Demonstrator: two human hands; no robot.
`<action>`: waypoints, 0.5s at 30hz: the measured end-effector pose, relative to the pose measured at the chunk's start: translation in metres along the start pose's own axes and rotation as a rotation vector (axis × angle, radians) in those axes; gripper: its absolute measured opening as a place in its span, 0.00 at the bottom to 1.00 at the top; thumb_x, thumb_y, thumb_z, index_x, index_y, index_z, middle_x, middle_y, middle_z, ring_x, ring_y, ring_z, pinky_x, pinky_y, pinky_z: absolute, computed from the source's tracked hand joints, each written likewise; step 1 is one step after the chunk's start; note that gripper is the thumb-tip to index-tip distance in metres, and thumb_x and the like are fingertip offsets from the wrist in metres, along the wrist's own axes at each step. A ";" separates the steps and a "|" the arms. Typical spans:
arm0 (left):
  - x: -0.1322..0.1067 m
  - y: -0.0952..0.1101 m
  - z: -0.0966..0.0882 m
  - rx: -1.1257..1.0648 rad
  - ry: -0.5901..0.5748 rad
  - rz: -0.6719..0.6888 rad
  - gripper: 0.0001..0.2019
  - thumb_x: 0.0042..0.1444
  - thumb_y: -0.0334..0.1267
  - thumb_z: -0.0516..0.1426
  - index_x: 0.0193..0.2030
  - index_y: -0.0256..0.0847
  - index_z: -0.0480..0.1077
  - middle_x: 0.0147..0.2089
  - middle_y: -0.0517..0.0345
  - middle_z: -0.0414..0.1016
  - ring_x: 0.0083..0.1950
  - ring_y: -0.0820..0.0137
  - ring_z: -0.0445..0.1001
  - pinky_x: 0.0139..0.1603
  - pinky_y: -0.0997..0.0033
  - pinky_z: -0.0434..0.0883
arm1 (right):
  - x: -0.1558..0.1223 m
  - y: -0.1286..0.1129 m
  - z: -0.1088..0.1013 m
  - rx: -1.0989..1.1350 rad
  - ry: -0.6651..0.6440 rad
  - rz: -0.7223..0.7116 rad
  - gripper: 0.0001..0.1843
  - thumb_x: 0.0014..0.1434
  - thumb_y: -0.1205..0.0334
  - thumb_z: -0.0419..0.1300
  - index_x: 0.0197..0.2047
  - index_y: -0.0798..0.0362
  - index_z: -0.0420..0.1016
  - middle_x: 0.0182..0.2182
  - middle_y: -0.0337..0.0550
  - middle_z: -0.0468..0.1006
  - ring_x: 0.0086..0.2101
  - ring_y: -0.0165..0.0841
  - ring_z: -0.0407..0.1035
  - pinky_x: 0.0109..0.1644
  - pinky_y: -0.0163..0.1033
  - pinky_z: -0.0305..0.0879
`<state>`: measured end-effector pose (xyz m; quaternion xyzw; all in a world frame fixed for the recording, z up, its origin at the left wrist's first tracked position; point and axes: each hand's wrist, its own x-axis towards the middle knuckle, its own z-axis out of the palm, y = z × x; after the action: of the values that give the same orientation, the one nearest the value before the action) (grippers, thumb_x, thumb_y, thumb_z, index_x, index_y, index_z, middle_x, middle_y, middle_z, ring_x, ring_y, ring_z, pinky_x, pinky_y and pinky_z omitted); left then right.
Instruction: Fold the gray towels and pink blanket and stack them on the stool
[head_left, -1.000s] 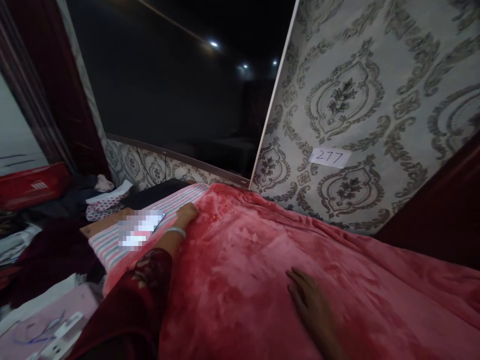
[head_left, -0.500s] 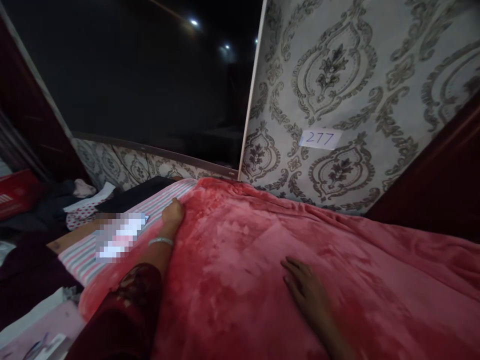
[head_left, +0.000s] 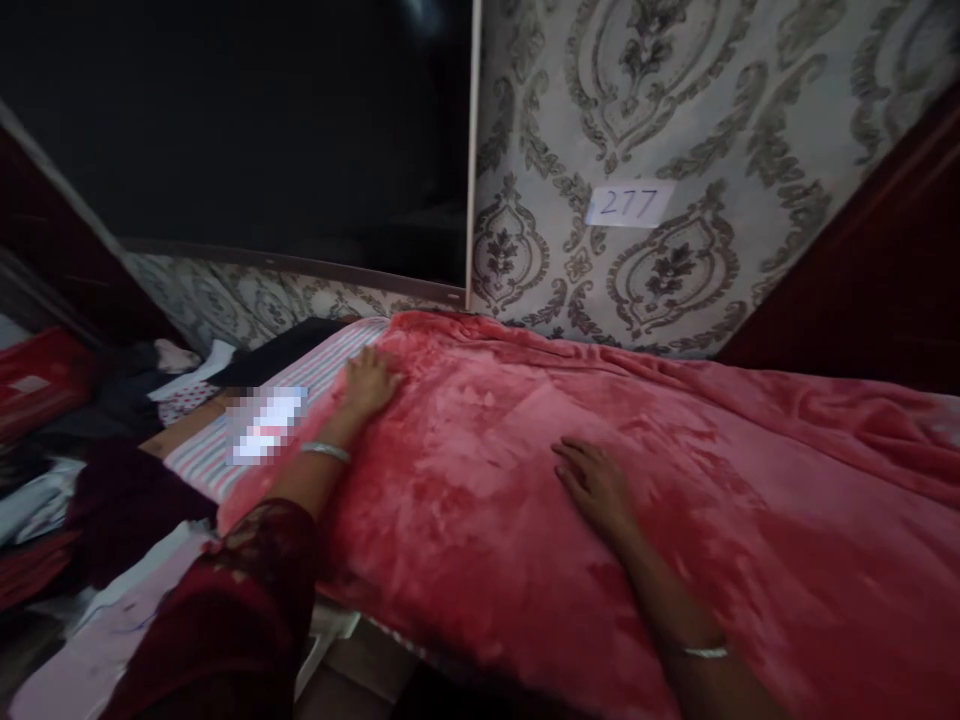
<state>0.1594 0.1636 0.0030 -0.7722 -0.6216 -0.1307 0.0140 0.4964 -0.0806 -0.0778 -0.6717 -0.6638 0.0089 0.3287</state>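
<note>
A plush red blanket (head_left: 712, 500) covers most of the bed in front of me. My left hand (head_left: 367, 380) lies flat on the blanket's left edge, fingers spread, where it meets a pink and white striped sheet (head_left: 210, 460). A silver bangle sits on that wrist, below a dark red sleeve. My right hand (head_left: 592, 480) rests palm down and open near the middle of the blanket, with a thin bangle on the forearm. Neither hand holds anything.
A blurred-out flat item (head_left: 266, 425) lies on the striped sheet by my left hand. Patterned wallpaper with a paper label reading 277 (head_left: 628, 203) stands behind the bed, next to a large dark panel (head_left: 247, 130). Piled clothes (head_left: 112, 440) lie at the left.
The view has tilted down and back, so more of the bed's near edge shows. Both hands stay flat on the blanket; my right forearm and its bangle have come into view.
</note>
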 end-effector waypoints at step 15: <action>-0.019 -0.008 0.032 0.028 -0.192 0.053 0.34 0.67 0.58 0.43 0.74 0.44 0.54 0.78 0.44 0.47 0.78 0.50 0.44 0.74 0.40 0.43 | -0.006 0.036 0.021 -0.011 0.003 -0.028 0.28 0.65 0.43 0.48 0.55 0.50 0.79 0.56 0.51 0.78 0.55 0.47 0.71 0.61 0.58 0.66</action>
<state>0.1540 0.1532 -0.0336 -0.7972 -0.6010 -0.0469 -0.0313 0.5184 -0.0737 -0.1128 -0.6641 -0.6728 -0.0006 0.3261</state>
